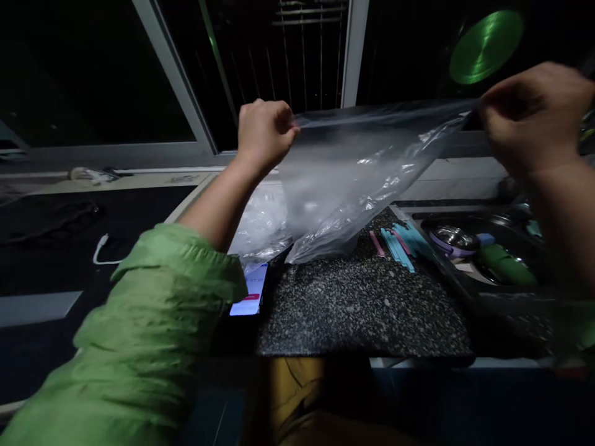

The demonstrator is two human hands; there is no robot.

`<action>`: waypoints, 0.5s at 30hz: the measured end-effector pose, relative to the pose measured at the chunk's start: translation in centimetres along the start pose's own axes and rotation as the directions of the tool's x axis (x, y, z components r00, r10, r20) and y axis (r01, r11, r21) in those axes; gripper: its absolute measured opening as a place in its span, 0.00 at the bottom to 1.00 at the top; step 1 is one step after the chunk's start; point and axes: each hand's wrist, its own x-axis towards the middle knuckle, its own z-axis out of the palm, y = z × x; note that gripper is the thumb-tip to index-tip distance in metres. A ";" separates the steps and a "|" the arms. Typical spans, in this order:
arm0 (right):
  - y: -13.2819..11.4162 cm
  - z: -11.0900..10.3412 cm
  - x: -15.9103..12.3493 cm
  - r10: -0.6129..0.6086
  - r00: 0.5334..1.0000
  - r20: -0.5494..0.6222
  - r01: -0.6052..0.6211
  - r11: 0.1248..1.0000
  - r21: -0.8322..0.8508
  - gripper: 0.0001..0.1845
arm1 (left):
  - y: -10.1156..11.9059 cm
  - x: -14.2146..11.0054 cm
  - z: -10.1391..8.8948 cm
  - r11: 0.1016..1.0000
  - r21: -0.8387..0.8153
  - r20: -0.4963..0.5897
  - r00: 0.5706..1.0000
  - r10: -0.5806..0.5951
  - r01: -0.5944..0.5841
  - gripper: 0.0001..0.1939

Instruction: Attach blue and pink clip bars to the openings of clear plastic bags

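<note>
A clear plastic bag hangs stretched between my two hands above the speckled dark counter. My left hand pinches its upper left corner between thumb and fingers. At the upper right corner, my right hand is closed on the bag's edge. The bag slants down to a lower tip just over the counter. Behind my left forearm lies a pile of more clear plastic, partly hidden. A lit phone rests below that pile, its left side covered by my green sleeve.
Blue sealing clips and a pink clip lie on the counter's right. Beyond them is a sink holding a metal bowl and a green item. A white cable lies on the dark surface at left. Windows stand behind.
</note>
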 end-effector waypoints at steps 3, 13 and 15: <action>-0.4 -1.4 -2.3 -0.082 0.985 -0.153 0.079 0.996 -0.031 0.10 | -0.1 -3.9 -2.2 0.995 0.072 -0.106 0.991 0.078 -0.071 0.07; -0.3 -4.4 -20.5 -0.163 0.978 0.133 0.130 0.965 0.228 0.23 | -0.5 -22.4 -0.2 0.907 0.071 0.073 0.909 0.410 -0.415 0.09; -1.1 -4.7 -24.2 -0.134 0.949 0.284 0.048 0.955 0.293 0.33 | -0.5 -25.4 0.7 0.888 0.026 0.151 0.880 0.451 -0.459 0.11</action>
